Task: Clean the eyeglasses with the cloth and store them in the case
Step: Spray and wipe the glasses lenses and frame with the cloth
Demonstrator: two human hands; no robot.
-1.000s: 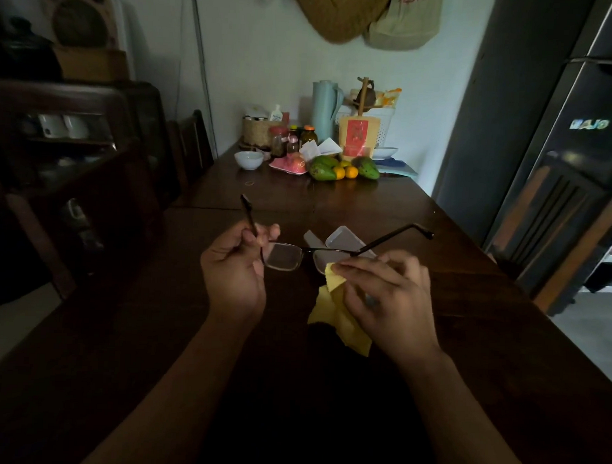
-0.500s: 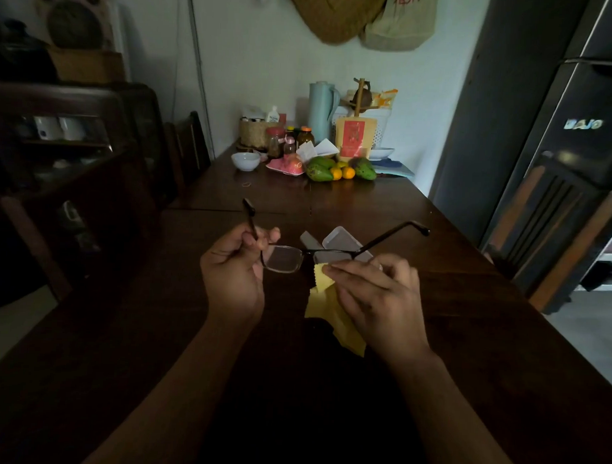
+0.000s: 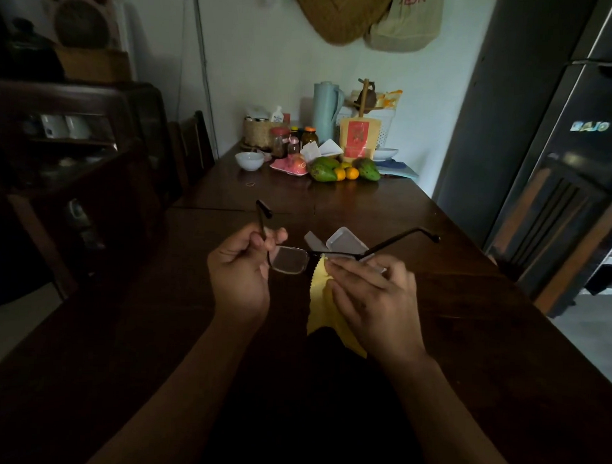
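Note:
Dark-framed eyeglasses [image 3: 289,259] hang above the dark wooden table [image 3: 468,324], temples unfolded and pointing away from me. My left hand [image 3: 241,267] pinches the frame at its left hinge. My right hand [image 3: 371,296] presses a yellow cloth [image 3: 321,301] around the right lens, which is hidden by cloth and fingers. The cloth's loose end droops below my right palm. A pale open case [image 3: 344,240] lies on the table just behind the glasses, partly covered by them.
At the table's far end stand a white bowl [image 3: 250,160], jars, a blue jug [image 3: 325,109], a yellow pouch and green and orange fruit [image 3: 345,170]. Wooden chairs [image 3: 557,233] flank both sides. A dark fridge [image 3: 579,102] rises at the right.
My right hand with the cloth has shifted slightly along the right lens. The glasses and my left hand stay nearly where they were.

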